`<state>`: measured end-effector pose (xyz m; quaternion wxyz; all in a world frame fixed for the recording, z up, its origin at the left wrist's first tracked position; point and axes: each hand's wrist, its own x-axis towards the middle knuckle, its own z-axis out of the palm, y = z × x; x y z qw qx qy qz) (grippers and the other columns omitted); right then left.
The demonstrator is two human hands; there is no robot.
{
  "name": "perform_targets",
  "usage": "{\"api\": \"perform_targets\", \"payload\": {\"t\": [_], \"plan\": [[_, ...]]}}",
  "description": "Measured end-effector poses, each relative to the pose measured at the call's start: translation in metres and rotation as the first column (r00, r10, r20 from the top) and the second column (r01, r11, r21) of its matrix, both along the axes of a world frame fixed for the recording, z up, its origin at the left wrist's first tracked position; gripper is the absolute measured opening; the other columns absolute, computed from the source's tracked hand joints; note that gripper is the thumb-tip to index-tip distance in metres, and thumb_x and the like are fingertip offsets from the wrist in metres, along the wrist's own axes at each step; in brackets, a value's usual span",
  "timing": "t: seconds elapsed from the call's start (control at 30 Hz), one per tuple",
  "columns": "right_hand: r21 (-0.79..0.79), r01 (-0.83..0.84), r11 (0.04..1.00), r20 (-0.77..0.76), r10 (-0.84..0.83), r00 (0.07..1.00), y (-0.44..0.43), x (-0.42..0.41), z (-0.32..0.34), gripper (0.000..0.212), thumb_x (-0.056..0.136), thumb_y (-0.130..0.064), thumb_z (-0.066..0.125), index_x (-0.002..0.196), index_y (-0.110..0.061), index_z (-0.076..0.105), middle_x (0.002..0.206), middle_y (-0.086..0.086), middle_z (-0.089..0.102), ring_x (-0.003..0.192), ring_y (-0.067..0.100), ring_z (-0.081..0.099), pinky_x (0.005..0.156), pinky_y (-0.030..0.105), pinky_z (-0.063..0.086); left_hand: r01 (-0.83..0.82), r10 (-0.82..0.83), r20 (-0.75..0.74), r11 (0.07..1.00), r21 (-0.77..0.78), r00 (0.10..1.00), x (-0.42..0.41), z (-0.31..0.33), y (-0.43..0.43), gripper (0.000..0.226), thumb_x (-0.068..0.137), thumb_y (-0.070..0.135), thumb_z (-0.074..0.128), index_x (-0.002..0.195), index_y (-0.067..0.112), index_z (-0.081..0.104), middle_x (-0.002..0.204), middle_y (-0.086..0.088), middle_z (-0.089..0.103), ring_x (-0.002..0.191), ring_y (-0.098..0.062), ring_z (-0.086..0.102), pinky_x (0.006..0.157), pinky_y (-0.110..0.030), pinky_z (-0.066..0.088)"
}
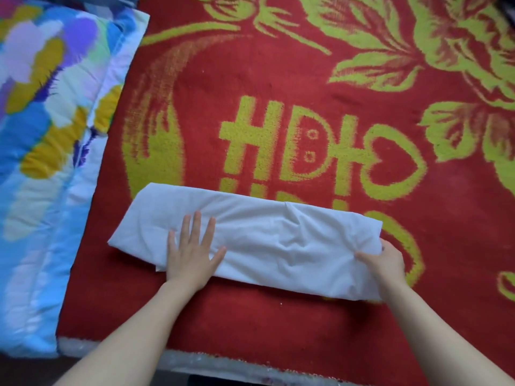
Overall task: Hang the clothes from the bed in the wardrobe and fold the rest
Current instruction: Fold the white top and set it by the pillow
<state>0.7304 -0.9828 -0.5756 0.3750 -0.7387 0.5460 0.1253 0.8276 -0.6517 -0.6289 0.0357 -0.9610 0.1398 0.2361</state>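
Pressing fingers [196, 224] of left hand [192, 254] flat on folded cloth [278, 240], pinching its end with right hand [387, 263]; lying on blanket [278, 324]; looking light, limp, likely needing grips at both end corners

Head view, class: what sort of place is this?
Probably a bedroom: a red patterned blanket covers what looks like a bed, with a colourful quilt beside it and a white garment on it.

Home bedroom, red blanket [278, 93] on bed, floral quilt [50, 121]
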Motion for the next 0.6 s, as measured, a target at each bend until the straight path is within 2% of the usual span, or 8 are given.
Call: {"api": "perform_targets", "payload": {"t": [0.1, 0.17, 0.3, 0.4, 0.43, 0.5, 0.53, 0.6], "plan": [[0.173, 0.114, 0.978, -0.007, -0.114, 0.993, -0.001, 0.005, 0.018, 0.026, 0.077, 0.003, 0.065, 0.103, 0.003, 0.061, 0.087, 0.013, 0.064, 0.074, 0.028, 0.059, 0.061, 0.033, 0.046, 0.007, -0.008, -0.045, 1.000, -0.017, 0.999, 0.002, -0.002, 0.003, 0.075, 0.092, 0.062, 0.023, 0.141, 0.031, -0.024, 0.132, 0.002, -0.046, 0.136, -0.020, -0.034, 0.113, -0.047, -0.008], [0.179, 0.101, 0.979, -0.002, -0.102, 0.995, 0.005, 0.015, 0.033, 0.023, 0.076, 0.006, 0.064, 0.099, 0.005, 0.062, 0.077, 0.010, 0.061, 0.067, 0.025, 0.057, 0.056, 0.029, 0.043, 0.023, -0.027, -0.098, 0.999, -0.039, 0.995, 0.005, 0.002, 0.003, 0.074, 0.093, 0.062, 0.023, 0.143, 0.032, -0.023, 0.136, 0.002, -0.045, 0.133, -0.019, -0.036, 0.113, -0.046, -0.009], [-0.073, -0.121, 0.990, 0.066, 0.126, 0.990, 0.058, 0.053, 0.079, 0.016, 0.073, -0.002, 0.063, 0.088, -0.008, 0.059, 0.075, 0.005, 0.058, 0.078, 0.031, 0.058, 0.073, 0.038, 0.045, -0.100, 0.051, -0.204, 0.966, -0.238, 0.978, 0.023, 0.037, 0.014, 0.066, 0.097, 0.051, 0.032, 0.151, 0.025, 0.004, 0.158, -0.003, -0.009, 0.145, -0.018, -0.010, 0.115, -0.040, 0.001], [-0.157, -0.361, 0.919, 0.082, 0.377, 0.923, 0.136, 0.087, 0.117, 0.018, 0.075, -0.013, 0.060, 0.089, -0.019, 0.049, 0.080, -0.001, 0.056, 0.088, 0.030, 0.054, 0.083, 0.038, 0.035, -0.270, 0.332, 0.031, 0.814, -0.514, 0.943, 0.031, 0.075, 0.037, 0.067, 0.092, 0.046, 0.039, 0.143, 0.004, 0.033, 0.151, -0.018, 0.028, 0.140, -0.033, 0.025, 0.112, -0.045, 0.021], [-0.133, -0.482, 0.866, 0.099, 0.496, 0.863, 0.165, 0.097, 0.124, 0.025, 0.077, -0.018, 0.059, 0.099, -0.021, 0.049, 0.091, -0.001, 0.058, 0.096, 0.029, 0.053, 0.084, 0.037, 0.030, -0.304, 0.438, 0.091, 0.744, -0.595, 0.894, 0.032, 0.083, 0.046, 0.071, 0.088, 0.046, 0.036, 0.139, -0.004, 0.038, 0.145, -0.025, 0.035, 0.134, -0.040, 0.034, 0.109, -0.047, 0.026], [0.055, -0.677, 0.734, 0.270, 0.642, 0.718, 0.217, 0.113, 0.139, 0.050, 0.080, -0.031, 0.062, 0.125, -0.032, 0.040, 0.112, -0.004, 0.055, 0.114, 0.021, 0.046, 0.091, 0.036, 0.028, -0.404, 0.658, 0.120, 0.585, -0.703, 0.744, 0.031, 0.096, 0.068, 0.075, 0.086, 0.044, 0.032, 0.136, -0.011, 0.038, 0.140, -0.031, 0.038, 0.129, -0.045, 0.036, 0.108, -0.049, 0.026], [0.147, -0.735, 0.662, 0.354, 0.659, 0.664, 0.237, 0.118, 0.145, 0.059, 0.081, -0.038, 0.062, 0.133, -0.038, 0.033, 0.121, -0.005, 0.052, 0.121, 0.017, 0.041, 0.097, 0.038, 0.028, -0.473, 0.763, 0.095, 0.487, -0.734, 0.639, 0.031, 0.098, 0.077, 0.072, 0.087, 0.041, 0.032, 0.137, -0.011, 0.035, 0.140, -0.033, 0.038, 0.129, -0.046, 0.035, 0.108, -0.049, 0.025], [0.170, -0.793, 0.585, 0.396, 0.696, 0.599, 0.254, 0.121, 0.139, 0.060, 0.088, -0.044, 0.055, 0.142, -0.039, 0.028, 0.140, -0.004, 0.042, 0.133, 0.014, 0.030, 0.107, 0.040, 0.024, -0.571, 0.918, 0.045, 0.283, -0.771, 0.395, 0.030, 0.100, 0.094, 0.068, 0.087, 0.033, 0.032, 0.139, -0.010, 0.031, 0.138, -0.036, 0.037, 0.128, -0.049, 0.032, 0.107, -0.047, 0.024]]}}
